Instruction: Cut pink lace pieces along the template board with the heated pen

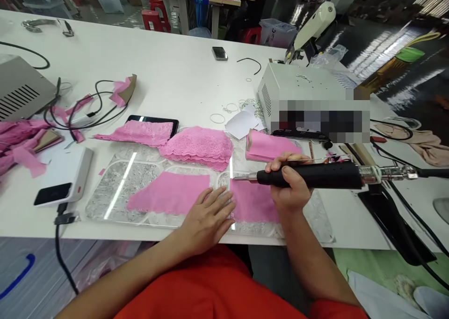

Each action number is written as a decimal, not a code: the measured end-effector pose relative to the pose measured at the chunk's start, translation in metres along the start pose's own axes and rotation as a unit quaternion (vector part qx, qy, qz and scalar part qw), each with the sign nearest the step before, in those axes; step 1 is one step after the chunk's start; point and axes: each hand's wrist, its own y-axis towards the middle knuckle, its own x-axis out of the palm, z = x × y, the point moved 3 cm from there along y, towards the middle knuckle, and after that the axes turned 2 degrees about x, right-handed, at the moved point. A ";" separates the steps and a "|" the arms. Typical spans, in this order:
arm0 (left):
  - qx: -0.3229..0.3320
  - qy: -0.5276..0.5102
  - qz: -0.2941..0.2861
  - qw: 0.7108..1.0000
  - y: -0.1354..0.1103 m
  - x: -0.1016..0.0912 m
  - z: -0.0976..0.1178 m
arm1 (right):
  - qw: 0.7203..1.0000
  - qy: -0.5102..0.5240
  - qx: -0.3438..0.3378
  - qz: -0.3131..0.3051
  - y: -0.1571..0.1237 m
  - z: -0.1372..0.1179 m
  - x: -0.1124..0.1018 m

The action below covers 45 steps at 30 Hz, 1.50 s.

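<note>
My right hand (289, 181) is wrapped round the black handle of a cutting tool (315, 175) whose thin metal tip points left, over a strip of pink lace (254, 202). My left hand (206, 216) lies flat with fingers spread on the clear plate (115, 192), pressing the edge of a second pink lace piece (168, 193). The tool's tip hovers just above the gap between the two pieces. A cable runs from the tool's back end to the right.
A stack of pink lace (198, 146) and folded pink pieces (268, 147) lie behind the plate. A white box unit (298, 87) stands at the right, a small white device (65, 178) at the left, a black tablet (154, 121), tangled cables and rubber rings beyond.
</note>
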 end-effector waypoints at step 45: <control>0.067 -0.009 0.021 0.998 -0.016 -0.005 0.006 | 0.995 0.027 0.035 -0.086 -0.010 -0.002 -0.002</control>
